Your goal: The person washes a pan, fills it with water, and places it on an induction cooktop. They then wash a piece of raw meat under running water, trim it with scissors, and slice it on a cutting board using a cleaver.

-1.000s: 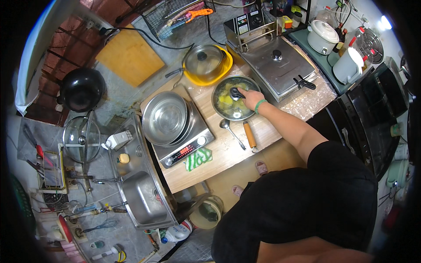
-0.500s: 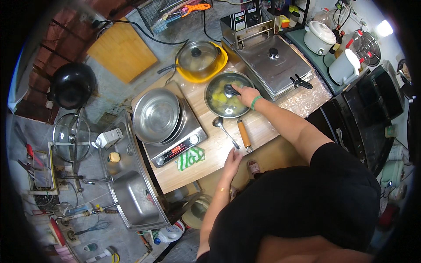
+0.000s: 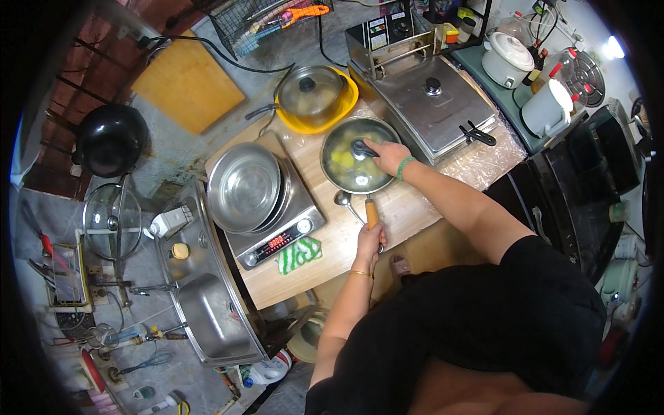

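Observation:
A pan (image 3: 323,166) with a wooden handle (image 3: 372,213) stands on the wooden tabletop, with yellow chunks showing through its glass lid (image 3: 346,178). My right hand (image 3: 391,159), a green bracelet at its wrist, is closed on the lid's dark knob (image 3: 360,149). Around the lower end of the pan handle my left hand (image 3: 370,240) is wrapped. A metal ladle (image 3: 343,199) lies just left of that handle, the end of its shaft hidden by my left hand.
Left of the pan, a steel pan (image 3: 242,197) rests on an induction cooker (image 3: 280,245) beside a green-and-white cloth (image 3: 299,256). Behind stands a lidded pot (image 3: 311,97) in a yellow basin (image 3: 294,126). A steel fryer (image 3: 436,104) flanks the right; a sink (image 3: 214,321) lies left.
My left hand has moved up from the table edge and closed around the pan's handle. My right hand stays on the lid knob. The pan sits slightly nearer me.

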`<control>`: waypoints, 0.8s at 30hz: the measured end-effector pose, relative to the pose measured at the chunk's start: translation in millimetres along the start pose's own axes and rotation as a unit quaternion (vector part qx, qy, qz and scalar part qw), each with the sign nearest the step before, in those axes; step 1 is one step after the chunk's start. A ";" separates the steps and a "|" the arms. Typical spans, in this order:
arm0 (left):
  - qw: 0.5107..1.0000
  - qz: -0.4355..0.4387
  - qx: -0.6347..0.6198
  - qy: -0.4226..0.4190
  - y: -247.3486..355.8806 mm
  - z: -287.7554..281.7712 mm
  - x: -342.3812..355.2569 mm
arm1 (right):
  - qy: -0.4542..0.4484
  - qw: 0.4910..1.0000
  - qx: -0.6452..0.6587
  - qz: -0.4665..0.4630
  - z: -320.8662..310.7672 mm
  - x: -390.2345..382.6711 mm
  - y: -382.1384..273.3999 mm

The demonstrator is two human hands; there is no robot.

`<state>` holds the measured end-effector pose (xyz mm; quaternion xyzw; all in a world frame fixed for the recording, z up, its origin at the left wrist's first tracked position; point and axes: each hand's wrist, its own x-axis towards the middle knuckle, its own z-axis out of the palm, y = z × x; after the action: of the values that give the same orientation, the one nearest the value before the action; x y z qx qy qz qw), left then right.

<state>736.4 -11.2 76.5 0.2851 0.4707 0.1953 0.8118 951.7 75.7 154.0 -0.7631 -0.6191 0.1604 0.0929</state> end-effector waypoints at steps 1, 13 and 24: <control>1.000 0.003 0.000 0.001 0.2 -0.9 -0.9 | -0.002 1.000 0.004 0.001 -1.0 -0.7 -1.0; 0.999 -0.037 0.022 -0.031 6.8 6.9 -9.8 | -0.039 0.999 -0.011 -0.009 -3.5 3.3 -2.8; 0.968 0.036 0.202 0.146 -45.9 -139.6 -136.7 | -0.043 0.996 -0.081 -0.016 -2.0 8.5 1.1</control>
<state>550.7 -87.2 81.0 0.4280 0.6031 0.1649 0.6526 955.0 83.9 154.4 -0.7506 -0.6457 0.1405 0.0066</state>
